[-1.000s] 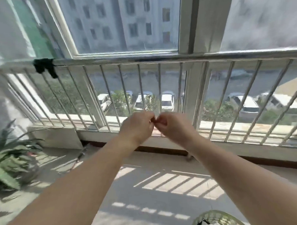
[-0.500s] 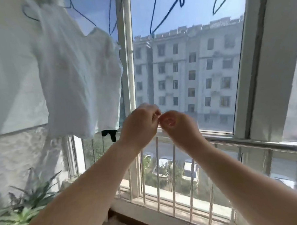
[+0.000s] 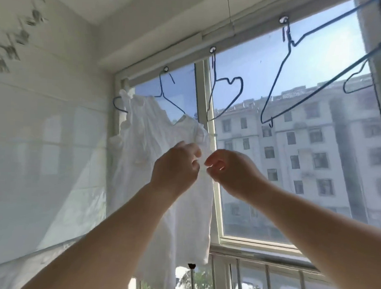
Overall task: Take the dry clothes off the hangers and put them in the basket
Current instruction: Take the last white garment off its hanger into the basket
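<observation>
A white shirt (image 3: 145,155) hangs on a blue wire hanger (image 3: 172,103) at the window's left end. My left hand (image 3: 175,167) is raised in front of the shirt's right side, fingers curled. My right hand (image 3: 230,170) is beside it with curled fingers, the fingertips at the shirt's right edge. The two hands are a small gap apart. The cloth hangs straight and neither hand visibly holds it. The basket is out of view.
Three empty blue wire hangers (image 3: 227,98) (image 3: 284,83) (image 3: 358,85) hang from hooks along the window top to the right. A tiled wall (image 3: 43,138) closes the left side. A metal railing (image 3: 259,257) runs below the window.
My view has swung up from the floor and railing to the hangers. Both hands rose with it and have parted slightly; earlier their fingertips touched.
</observation>
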Demonstrator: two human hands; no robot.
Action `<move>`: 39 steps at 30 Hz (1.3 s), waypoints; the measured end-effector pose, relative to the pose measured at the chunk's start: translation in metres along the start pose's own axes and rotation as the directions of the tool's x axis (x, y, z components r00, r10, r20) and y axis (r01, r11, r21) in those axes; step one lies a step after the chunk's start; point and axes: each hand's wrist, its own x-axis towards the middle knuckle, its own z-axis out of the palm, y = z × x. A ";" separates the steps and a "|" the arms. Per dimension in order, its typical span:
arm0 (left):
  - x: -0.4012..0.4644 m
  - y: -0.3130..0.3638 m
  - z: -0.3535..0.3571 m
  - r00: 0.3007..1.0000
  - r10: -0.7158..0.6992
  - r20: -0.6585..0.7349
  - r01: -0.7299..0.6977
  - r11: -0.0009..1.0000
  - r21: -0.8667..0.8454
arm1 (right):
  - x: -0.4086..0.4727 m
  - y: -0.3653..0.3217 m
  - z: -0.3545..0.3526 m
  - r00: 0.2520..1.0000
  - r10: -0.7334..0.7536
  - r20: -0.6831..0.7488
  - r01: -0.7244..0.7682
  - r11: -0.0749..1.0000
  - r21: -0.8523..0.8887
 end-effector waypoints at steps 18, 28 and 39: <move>0.152 -0.116 -0.027 0.948 -0.006 -0.318 0.198 0.793 0.576 | 0.177 -0.019 0.062 0.972 -0.236 -0.010 0.236 0.970 0.053; 0.197 -0.144 -0.023 0.924 -0.296 -0.242 0.362 0.880 0.307 | 0.235 -0.015 0.074 0.953 -0.287 -0.102 0.298 0.947 0.123; 0.207 -0.135 0.017 0.954 -0.198 0.223 0.296 0.730 -0.616 | 0.266 -0.036 0.057 0.984 -0.091 -0.150 0.076 0.992 -0.101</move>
